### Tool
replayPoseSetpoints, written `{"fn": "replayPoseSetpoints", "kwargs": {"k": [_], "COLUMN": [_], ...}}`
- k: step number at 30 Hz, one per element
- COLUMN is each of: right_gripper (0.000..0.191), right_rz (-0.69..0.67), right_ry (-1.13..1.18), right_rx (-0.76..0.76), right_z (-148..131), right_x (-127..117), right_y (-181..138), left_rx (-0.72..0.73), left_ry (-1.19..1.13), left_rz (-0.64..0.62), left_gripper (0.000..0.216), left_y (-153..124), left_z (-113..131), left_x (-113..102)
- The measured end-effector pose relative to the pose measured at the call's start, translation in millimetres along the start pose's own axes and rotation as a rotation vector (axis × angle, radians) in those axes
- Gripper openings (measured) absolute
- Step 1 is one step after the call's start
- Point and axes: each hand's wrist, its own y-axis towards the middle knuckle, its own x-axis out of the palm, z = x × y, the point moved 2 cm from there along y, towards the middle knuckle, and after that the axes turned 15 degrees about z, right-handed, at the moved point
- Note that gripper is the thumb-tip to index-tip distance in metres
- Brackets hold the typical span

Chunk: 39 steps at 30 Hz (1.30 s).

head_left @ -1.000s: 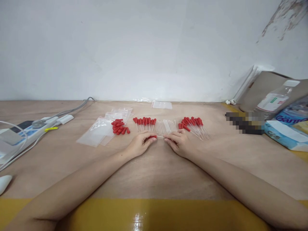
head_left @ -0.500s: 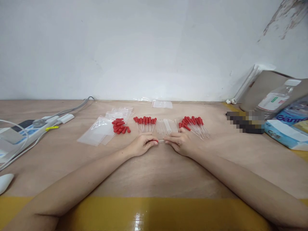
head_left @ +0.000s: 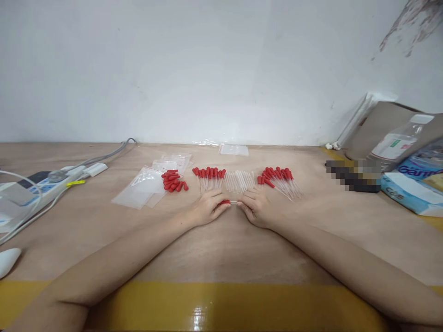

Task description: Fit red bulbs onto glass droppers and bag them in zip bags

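My closed left hand [head_left: 208, 207] pinches a red, rounded rubber bulb [head_left: 224, 202], my closed right hand [head_left: 256, 208] a slim clear tube [head_left: 233, 202].
Bulb toward nine o'clock, tube toward three — best aligned, pressed gently.

Your two hands [head_left: 212, 207], one held bulb [head_left: 224, 202], one held tube [head_left: 233, 202].
You have over a dozen droppers [head_left: 211, 173], more than ten loose bulbs [head_left: 169, 180], several bags [head_left: 138, 185], loose tubes [head_left: 240, 181] too tightly packed to count, one bottle [head_left: 393, 146], one tissue pack [head_left: 410, 192], one power strip [head_left: 53, 189].
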Motion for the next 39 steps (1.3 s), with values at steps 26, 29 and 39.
{"fn": "replayPoseSetpoints", "kwargs": {"k": [26, 29, 39], "right_gripper": [0.029, 0.023, 0.029], "right_rz": [0.124, 0.11, -0.213], "right_ry": [-0.385, -0.484, -0.542], "right_rx": [0.514, 0.56, 0.745], "right_z": [69.2, 88.2, 88.1], "right_x": [-14.0, -13.0, -26.0], "right_y": [-7.7, -15.8, -20.3], "left_rx": [-0.186, -0.169, -0.175], "left_ry": [0.219, 0.201, 0.184], "left_rz": [0.132, 0.109, 0.097], "left_gripper": [0.052, 0.043, 0.035], "left_y": [0.0, -0.4, -2.0], "left_z": [-16.5, -15.4, -18.9], "left_x": [-10.1, -9.2, -7.6]}}
